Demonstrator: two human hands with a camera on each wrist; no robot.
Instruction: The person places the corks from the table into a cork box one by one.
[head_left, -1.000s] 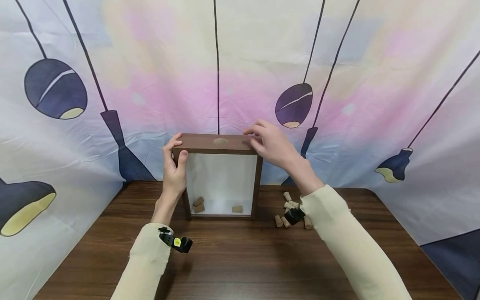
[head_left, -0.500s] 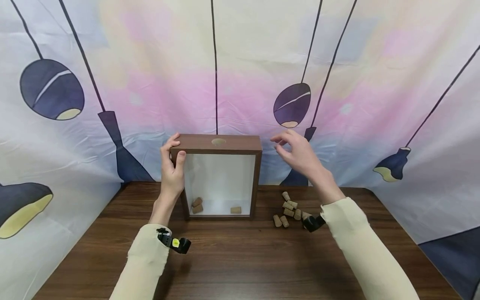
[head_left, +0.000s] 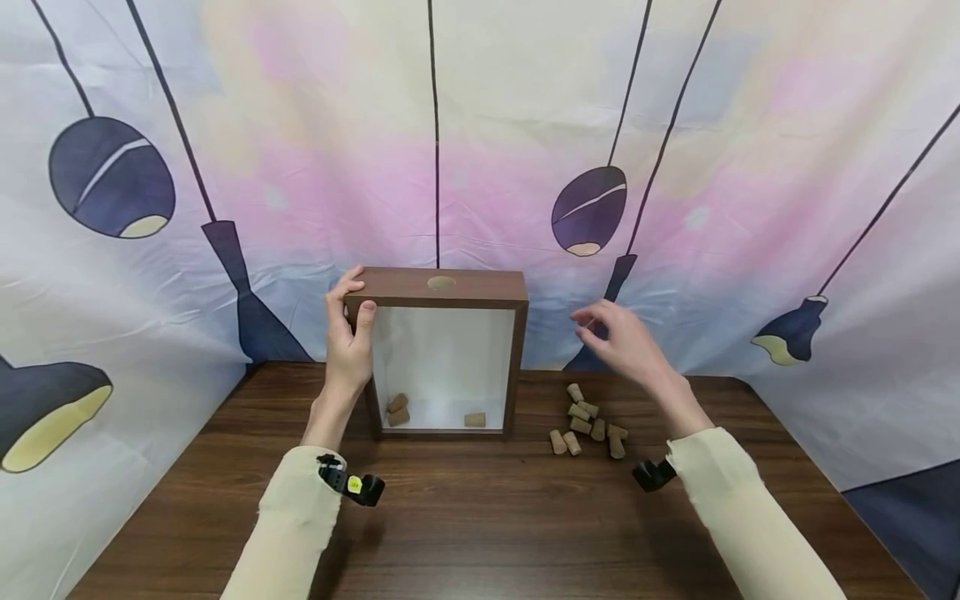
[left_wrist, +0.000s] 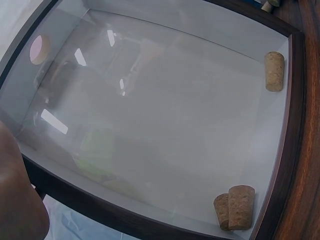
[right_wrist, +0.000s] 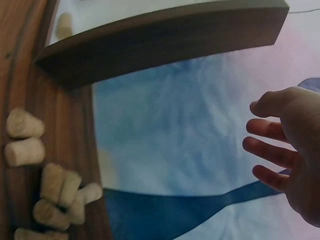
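Note:
A brown wooden shadow box (head_left: 519, 358) with a clear front and a round hole (head_left: 442, 282) in its top stands upright on the table. My left hand (head_left: 348, 346) grips its upper left corner, thumb on the front and fingers over the top. Inside, two corks (left_wrist: 241, 207) lie together at one end of the bottom and a single cork (left_wrist: 274, 71) lies toward the other. To the right of the box, my right hand (head_left: 624, 343) hangs in the air with nothing in it, fingers loosely bent. Below it several loose corks (head_left: 581, 424) lie in a cluster on the table.
The dark wood-grain table (head_left: 480, 517) runs back to a printed fabric curtain (head_left: 495, 125) behind the box. More curtain closes in on both sides. A small camera (head_left: 363, 489) is strapped to the left wrist, another camera (head_left: 654, 475) to the right.
My right hand has left the top of the box, moving right and then down toward the loose corks. My left hand keeps its grip, and the box and the corks inside stay put.

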